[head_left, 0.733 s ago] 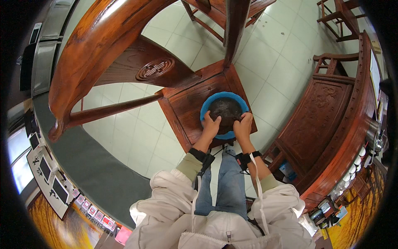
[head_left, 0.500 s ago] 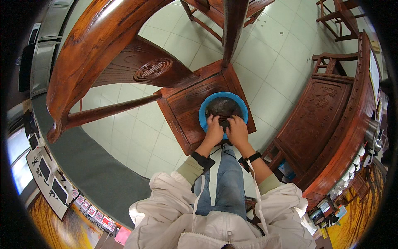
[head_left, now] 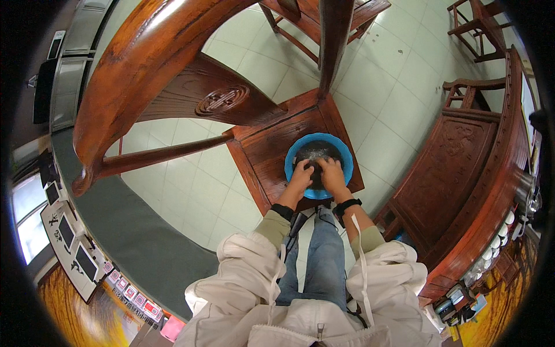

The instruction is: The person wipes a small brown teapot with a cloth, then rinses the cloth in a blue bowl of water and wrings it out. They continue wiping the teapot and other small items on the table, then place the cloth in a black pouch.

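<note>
Held side by side within the basin's rim (head_left: 289, 165), with left hand (head_left: 300, 178) and right hand (head_left: 332, 176) at dark contents (head_left: 318, 152) extending beyond the fingers (head_left: 303, 166); cannot tell whether gripping.

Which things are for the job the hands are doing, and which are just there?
Seem part of the job:
- blue basin
- dark stuff inside it, too unclear to name
- wooden chair holding up the basin

Just around:
- dark green padded surface
- carved wooden panel
- white cups
</note>
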A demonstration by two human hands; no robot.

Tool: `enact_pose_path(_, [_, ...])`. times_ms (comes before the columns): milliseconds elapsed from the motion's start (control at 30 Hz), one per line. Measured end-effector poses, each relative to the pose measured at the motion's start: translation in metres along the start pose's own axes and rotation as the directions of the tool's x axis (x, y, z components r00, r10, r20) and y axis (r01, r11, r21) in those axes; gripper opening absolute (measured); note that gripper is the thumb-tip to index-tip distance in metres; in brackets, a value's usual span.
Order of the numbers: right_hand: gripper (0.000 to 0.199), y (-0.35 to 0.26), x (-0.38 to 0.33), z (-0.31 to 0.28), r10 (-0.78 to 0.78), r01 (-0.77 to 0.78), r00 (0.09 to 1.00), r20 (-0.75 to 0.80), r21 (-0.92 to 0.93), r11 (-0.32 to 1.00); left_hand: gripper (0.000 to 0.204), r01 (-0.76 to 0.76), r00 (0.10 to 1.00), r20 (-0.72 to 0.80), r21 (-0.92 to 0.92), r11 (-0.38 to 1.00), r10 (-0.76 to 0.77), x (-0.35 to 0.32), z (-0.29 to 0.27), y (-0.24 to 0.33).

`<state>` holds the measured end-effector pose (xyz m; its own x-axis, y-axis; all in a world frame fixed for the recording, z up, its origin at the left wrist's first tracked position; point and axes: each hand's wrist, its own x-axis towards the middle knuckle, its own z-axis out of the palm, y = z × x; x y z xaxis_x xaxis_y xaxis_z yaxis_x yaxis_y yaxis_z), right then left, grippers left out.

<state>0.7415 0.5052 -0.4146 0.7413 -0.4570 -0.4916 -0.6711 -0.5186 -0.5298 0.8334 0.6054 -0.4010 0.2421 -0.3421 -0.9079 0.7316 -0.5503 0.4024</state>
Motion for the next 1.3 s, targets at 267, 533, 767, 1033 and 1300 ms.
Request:
enact_pose_path(267, [0.018, -0.045, -0.036, -0.034, 0.153, -0.028, 0.985, -0.075, 0.815, 0.579, 0.06, 0.032, 0.993, 0.115, -0.41, 0.912, 0.016, -0.022, 0.012, 0.024])
enact_pose_path(533, [0.019, -0.081, -0.05, -0.049, 0.183, 0.024, 0.975, -0.128, 0.876, 0.482, 0.061, 0.041, 0.994, 0.107, -0.453, 0.891, 0.009, -0.049, 0.016, 0.03])
enact_pose_path(767, [0.014, -0.068, -0.038, -0.036, 0.1, 0.165, 0.945, -0.311, 0.719, 0.675, 0.045, -0.002, 0.997, 0.073, -0.435, 0.9, 0.037, -0.036, 0.018, 0.018])
enact_pose_path(1033, [0.019, -0.022, -0.018, -0.029, 0.317, -0.214, 0.902, -0.294, 0.336, 0.917, 0.047, -0.175, 0.983, -0.016, 0.228, 0.958, 0.183, -0.003, 0.003, 0.009])
enact_pose_path(1300, [0.031, 0.002, -0.06, -0.042, 0.193, -0.12, 0.919, -0.343, 0.224, 0.967, 0.04, -0.188, 0.862, -0.166, 0.773, 0.606, 0.479, -0.039, 0.007, 0.03])
